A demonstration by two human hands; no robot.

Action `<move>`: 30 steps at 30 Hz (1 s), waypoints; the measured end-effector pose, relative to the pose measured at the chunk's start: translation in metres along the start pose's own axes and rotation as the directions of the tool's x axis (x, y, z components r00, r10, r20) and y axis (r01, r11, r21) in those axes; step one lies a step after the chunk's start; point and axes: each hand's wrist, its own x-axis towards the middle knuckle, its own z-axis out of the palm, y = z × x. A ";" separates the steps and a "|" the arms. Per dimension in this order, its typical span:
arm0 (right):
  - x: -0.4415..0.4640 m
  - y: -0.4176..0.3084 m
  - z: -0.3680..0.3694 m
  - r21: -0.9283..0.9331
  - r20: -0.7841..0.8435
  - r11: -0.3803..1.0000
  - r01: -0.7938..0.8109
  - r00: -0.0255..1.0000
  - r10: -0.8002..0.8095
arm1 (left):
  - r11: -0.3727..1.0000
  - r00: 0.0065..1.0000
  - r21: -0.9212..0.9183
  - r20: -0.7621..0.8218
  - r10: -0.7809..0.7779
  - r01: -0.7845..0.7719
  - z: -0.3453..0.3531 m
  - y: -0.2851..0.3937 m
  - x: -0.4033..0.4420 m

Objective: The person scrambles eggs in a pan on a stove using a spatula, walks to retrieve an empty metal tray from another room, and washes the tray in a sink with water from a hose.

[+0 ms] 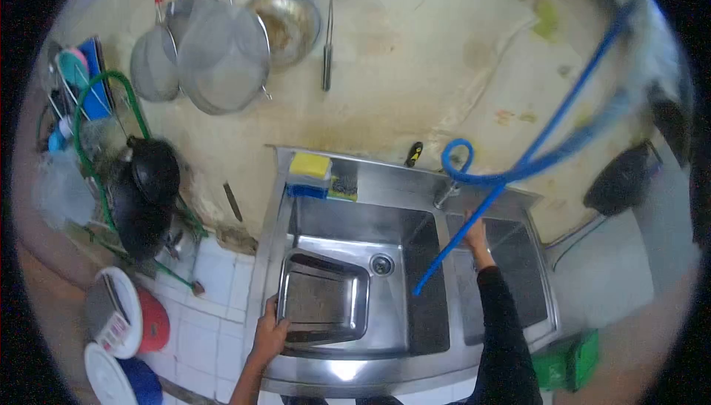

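A rectangular metal tray (326, 297) lies tilted in the left basin of the steel sink (348, 366). My left hand (270, 334) grips its lower left rim, with the thumb on the near side. My right hand (476, 236) reaches over the divider by the right basin, close to the tap (446, 194). A blue hose (485, 201) crosses in front of its fingers, so what they hold or touch is hidden. The loose end of the hose hangs over the left basin. I see no water coming from it.
A yellow sponge (309, 165) and scrubbing pads sit on the sink's back left ledge. Strainers (222, 57) and pans hang on the wall. Black pans (152, 175) and lidded buckets (152, 323) stand left. A green bin (566, 364) is at lower right.
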 end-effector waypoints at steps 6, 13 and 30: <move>0.105 0.045 0.071 -0.128 0.115 0.992 0.000 0.993 0.015 | 0.975 0.971 -0.031 -0.080 -0.223 0.222 0.100 -0.005 0.019; 0.078 0.057 0.067 -0.216 0.277 0.927 0.308 0.929 -0.244 | 0.910 0.906 -0.043 -0.083 -0.415 0.413 0.139 0.003 0.011; -0.126 -0.076 -0.085 0.703 0.704 0.254 -0.664 0.598 -0.384 | 0.892 0.897 -0.188 -0.088 -0.433 0.412 0.190 -0.048 0.026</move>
